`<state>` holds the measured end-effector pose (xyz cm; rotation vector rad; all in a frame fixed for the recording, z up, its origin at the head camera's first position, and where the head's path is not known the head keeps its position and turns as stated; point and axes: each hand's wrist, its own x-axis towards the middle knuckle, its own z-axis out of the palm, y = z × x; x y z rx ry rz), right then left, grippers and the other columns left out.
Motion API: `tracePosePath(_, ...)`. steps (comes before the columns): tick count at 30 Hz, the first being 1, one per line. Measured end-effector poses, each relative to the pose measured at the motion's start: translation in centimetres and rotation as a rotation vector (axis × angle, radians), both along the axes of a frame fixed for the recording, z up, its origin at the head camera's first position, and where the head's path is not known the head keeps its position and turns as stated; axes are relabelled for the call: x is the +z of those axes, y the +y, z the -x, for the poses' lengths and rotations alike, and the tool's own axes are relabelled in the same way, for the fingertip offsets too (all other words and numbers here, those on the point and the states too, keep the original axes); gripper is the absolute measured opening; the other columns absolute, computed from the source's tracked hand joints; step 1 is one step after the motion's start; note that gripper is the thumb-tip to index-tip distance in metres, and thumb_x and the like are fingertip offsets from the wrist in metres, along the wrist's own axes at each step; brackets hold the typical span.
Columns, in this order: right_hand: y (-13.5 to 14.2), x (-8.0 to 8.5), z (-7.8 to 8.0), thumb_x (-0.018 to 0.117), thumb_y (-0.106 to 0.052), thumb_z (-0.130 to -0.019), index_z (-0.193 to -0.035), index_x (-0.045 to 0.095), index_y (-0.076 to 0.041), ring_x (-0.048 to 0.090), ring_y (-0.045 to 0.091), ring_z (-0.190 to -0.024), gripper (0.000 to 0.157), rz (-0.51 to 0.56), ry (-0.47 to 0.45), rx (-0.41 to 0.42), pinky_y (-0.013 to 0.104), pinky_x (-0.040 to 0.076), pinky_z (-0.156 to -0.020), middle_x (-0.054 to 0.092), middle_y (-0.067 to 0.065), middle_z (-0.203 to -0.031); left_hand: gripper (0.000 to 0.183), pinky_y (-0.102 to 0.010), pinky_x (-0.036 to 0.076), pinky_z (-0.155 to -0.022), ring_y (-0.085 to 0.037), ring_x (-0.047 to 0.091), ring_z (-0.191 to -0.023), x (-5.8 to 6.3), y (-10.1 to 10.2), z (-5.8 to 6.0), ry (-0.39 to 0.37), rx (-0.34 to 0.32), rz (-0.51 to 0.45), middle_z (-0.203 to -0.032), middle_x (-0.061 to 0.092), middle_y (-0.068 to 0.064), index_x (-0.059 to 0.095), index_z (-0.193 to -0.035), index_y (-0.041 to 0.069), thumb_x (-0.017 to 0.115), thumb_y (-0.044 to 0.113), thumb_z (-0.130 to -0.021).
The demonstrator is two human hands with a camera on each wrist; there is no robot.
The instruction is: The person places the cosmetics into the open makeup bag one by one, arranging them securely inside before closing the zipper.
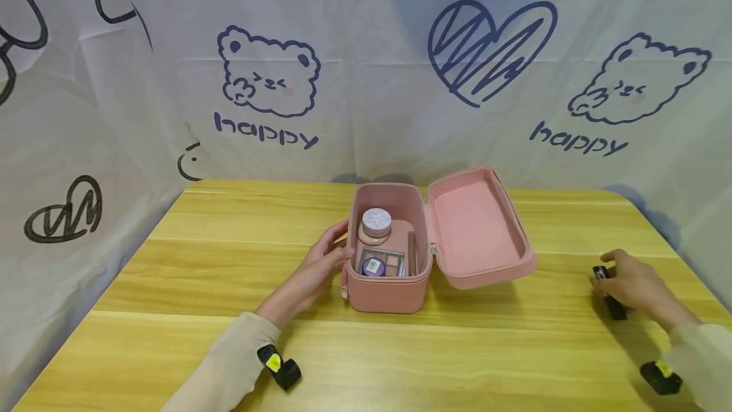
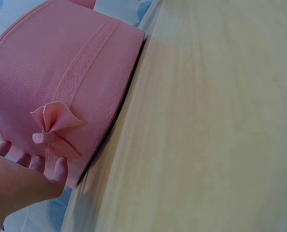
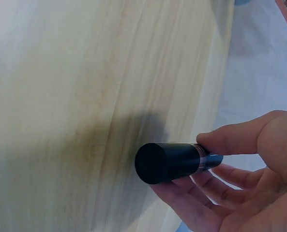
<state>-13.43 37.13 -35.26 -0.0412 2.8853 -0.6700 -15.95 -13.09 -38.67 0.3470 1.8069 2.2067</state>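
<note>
A pink cosmetic case (image 1: 386, 294) stands with its lid (image 1: 479, 227) swung back to the right. Against its left wall rests my left hand (image 1: 320, 260), fingers spread; in the left wrist view its fingertips (image 2: 60, 166) touch the wall near a pink bow (image 2: 53, 130). Over the right of the table my right hand (image 1: 636, 281) pinches a black lipstick tube (image 3: 174, 162) with a shiny band, thumb on one side and fingers on the other. Inside the case lie a star-lidded round container (image 1: 376, 222), an eyeshadow palette (image 1: 393, 260), a purple-rimmed pot (image 1: 373, 266) and a slim brown stick (image 1: 412, 253).
The wooden table (image 1: 229, 272) runs back to a white cloth (image 1: 366, 81) printed with bears and hearts. Another cloth surface hangs at the left. The open lid reaches out over the table between the case and my right hand.
</note>
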Motion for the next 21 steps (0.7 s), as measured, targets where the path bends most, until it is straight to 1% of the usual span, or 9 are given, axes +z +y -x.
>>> tracePosePath(4,-0.5,0.4,0.2,0.056,-0.007,-0.091,-0.126,0.032,0.026,0.06,0.043,-0.08,0.053,0.012,0.086,-0.004,0.044,0.051,-0.059,0.047,0.045,-0.108,0.065,-0.043,0.027,-0.11,-0.033,0.023,-0.141,0.0,-0.1,0.1,-0.006,0.003,0.005,-0.157,0.018,-0.014,0.019,-0.153,0.004,0.049,0.01,-0.095)
tracePosePath(6,-1.0,0.6,0.2,0.059,-0.007,-0.092,-0.125,0.035,0.025,0.058,0.048,-0.084,0.051,0.013,0.138,-0.013,0.047,0.051,-0.062,0.048,0.044,-0.108,0.065,-0.043,0.027,-0.11,-0.034,0.023,-0.141,0.0,0.0,0.1,-0.007,0.005,0.004,-0.157,0.019,-0.014,0.02,-0.153,0.004,0.05,0.01,-0.095)
tracePosePath(10,-2.1,1.1,0.1,0.062,-0.01,-0.092,-0.124,0.042,0.02,0.058,0.051,-0.088,0.048,0.017,0.24,-0.039,0.046,0.052,-0.06,0.05,0.041,-0.111,0.066,-0.043,0.026,-0.11,-0.033,0.023,-0.141,0.0,-0.1,0.1,0.001,0.002,0.001,-0.157,0.019,-0.013,0.02,-0.152,0.005,0.051,0.012,-0.094)
tracePosePath(13,-2.9,1.7,0.0,0.063,-0.013,-0.093,-0.125,0.045,0.017,0.059,0.052,-0.092,0.047,0.045,0.3,-0.057,0.044,0.053,-0.059,0.051,0.038,-0.114,0.068,-0.043,0.026,-0.11,-0.032,0.023,-0.141,0.0,-0.1,0.1,0.011,-0.002,-0.002,-0.157,0.019,-0.012,0.021,-0.152,0.005,0.053,0.014,-0.093)
tracePosePath(17,-3.9,2.6,-0.1,0.061,-0.016,-0.095,-0.129,0.045,0.014,0.059,0.051,-0.096,0.048,0.089,0.343,-0.078,0.045,0.054,-0.061,0.05,0.036,-0.119,0.069,-0.042,0.027,-0.11,-0.031,0.024,-0.141,-0.1,0.0,0.0,0.023,-0.005,-0.005,-0.157,0.018,-0.012,0.02,-0.152,0.004,0.053,0.014,-0.092)
tracePosePath(21,-4.7,3.5,-0.2,0.06,-0.02,-0.096,-0.132,0.044,0.012,0.057,0.05,-0.099,0.05,0.1,0.378,-0.097,0.043,0.053,-0.062,0.049,0.034,-0.123,0.068,-0.04,0.03,-0.108,-0.031,0.024,-0.141,-0.2,0.0,0.0,0.028,-0.006,-0.002,-0.157,0.019,-0.012,0.021,-0.152,0.004,0.053,0.014,-0.092)
